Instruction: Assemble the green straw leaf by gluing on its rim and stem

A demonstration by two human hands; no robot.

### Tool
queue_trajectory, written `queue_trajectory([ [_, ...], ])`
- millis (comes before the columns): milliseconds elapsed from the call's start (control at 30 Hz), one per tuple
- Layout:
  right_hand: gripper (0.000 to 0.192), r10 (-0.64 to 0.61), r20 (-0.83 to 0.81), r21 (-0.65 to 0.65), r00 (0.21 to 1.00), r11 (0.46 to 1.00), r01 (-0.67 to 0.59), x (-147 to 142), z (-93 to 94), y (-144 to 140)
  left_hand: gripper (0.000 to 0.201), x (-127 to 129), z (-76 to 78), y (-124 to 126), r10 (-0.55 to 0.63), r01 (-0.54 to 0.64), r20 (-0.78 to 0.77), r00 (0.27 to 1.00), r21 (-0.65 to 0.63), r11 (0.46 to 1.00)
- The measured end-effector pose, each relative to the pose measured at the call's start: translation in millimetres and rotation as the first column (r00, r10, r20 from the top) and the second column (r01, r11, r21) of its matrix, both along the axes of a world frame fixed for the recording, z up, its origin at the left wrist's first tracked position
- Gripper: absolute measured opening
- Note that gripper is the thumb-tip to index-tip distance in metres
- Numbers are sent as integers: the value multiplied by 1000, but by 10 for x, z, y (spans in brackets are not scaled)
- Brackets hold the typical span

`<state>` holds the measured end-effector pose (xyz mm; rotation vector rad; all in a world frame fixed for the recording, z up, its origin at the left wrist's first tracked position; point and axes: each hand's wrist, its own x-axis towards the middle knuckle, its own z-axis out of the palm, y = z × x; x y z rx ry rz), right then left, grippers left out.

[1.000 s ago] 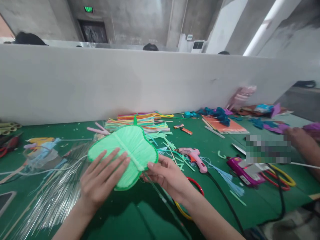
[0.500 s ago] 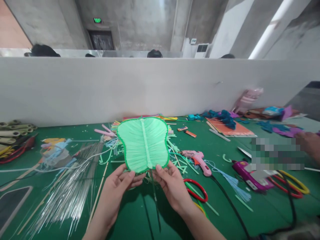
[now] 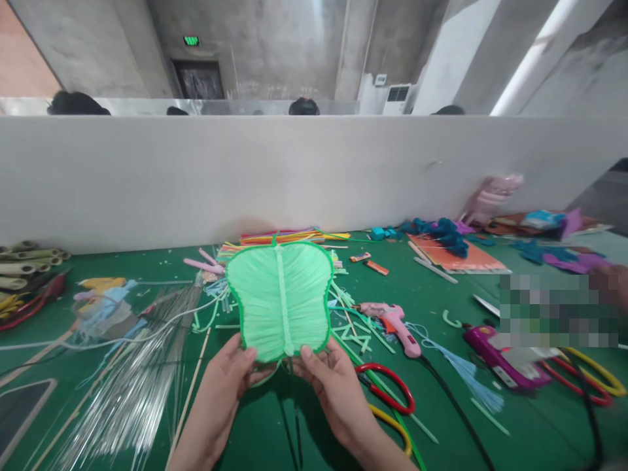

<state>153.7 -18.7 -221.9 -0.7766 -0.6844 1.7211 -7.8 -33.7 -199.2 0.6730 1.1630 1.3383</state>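
Observation:
A light green fan-shaped piece (image 3: 307, 297) with a darker green edge and a raised strip down its middle stands upright before me. My left hand (image 3: 230, 373) pinches its lower left corner, thumb in front and fingers behind. At the lower right edge, my right hand (image 3: 326, 376) grips it the same way, close to the middle strip. A thin dark stem (image 3: 297, 418) runs down from the piece between my hands. Behind it, colored strips (image 3: 294, 235) lie in a pile. The fingers behind the piece are partly hidden.
To the right lie a pink glue gun (image 3: 392, 320), red-handled scissors (image 3: 387, 386), a blue tassel (image 3: 471, 376) and a purple device (image 3: 505, 360). Another person's hand (image 3: 608, 288) reaches in there, partly blurred. Clear thin rods (image 3: 142, 386) and a phone (image 3: 24, 418) are at left.
The green piece has come slightly lower and tilted, with both hands still holding its bottom edge. The view has shifted a little, so the table items sit slightly differently.

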Motion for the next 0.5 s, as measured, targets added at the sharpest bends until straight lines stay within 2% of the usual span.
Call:
queue_trajectory([
  [67,48,52,44,-20,998,998,-51,-24,-51,-8,58,-41,-14,58,64,-61,118,991,-24,998],
  [133,47,136,108,-32,985,991,-134,-56,-105,-23,53,-92,-45,112,182,-163,192,964,-110,980],
  [233,52,221,161,-5,962,975,-223,-99,-160,-34,49,-172,-106,163,291,-255,166,942,-209,944],
  [333,57,200,194,8,960,979,-206,-116,-198,-11,49,-252,-164,199,316,-280,135,939,-235,931],
  [433,60,199,260,-75,945,980,-186,-110,-281,-1,48,-351,-231,259,303,-267,121,945,-250,931],
  [500,58,247,318,-106,915,969,-225,-100,-384,-34,52,-439,-292,307,281,-249,103,954,-244,937],
])
